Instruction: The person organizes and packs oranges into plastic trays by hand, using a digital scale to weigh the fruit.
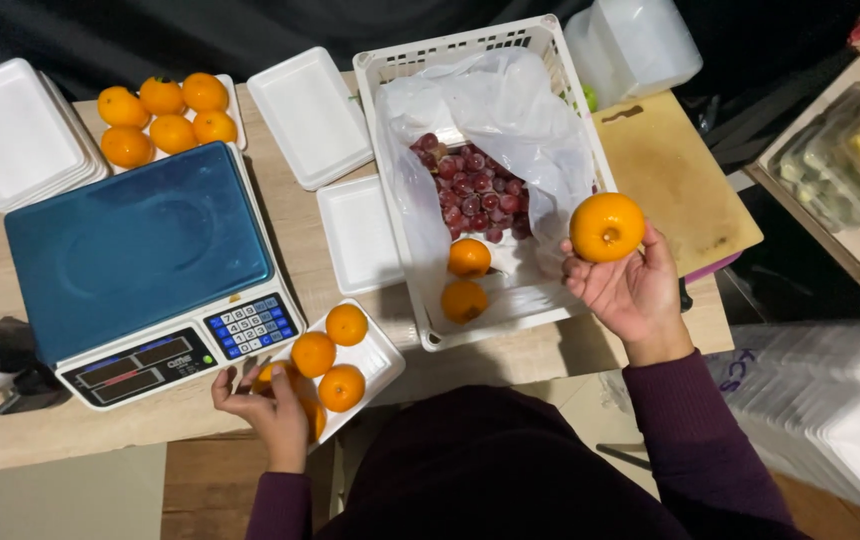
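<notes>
My right hand point(630, 290) holds an orange fruit point(606, 227) up beside the right wall of a white plastic basket point(470, 45). Inside the basket lie a clear bag of red grapes point(470, 190) and two more oranges point(467, 278). My left hand point(268, 405) grips the near left edge of a white foam tray point(382, 352) that carries several oranges point(330, 357), close to the table's front edge. A digital scale point(140, 250) with a blue platform stands just left of that tray.
Another foam tray of oranges point(165, 118) sits behind the scale. Empty foam trays lie at the far left point(15, 135), behind the scale point(310, 115) and beside the basket point(358, 235). A wooden cutting board point(675, 185) is at the right. Stacked trays point(830, 410) stand lower right.
</notes>
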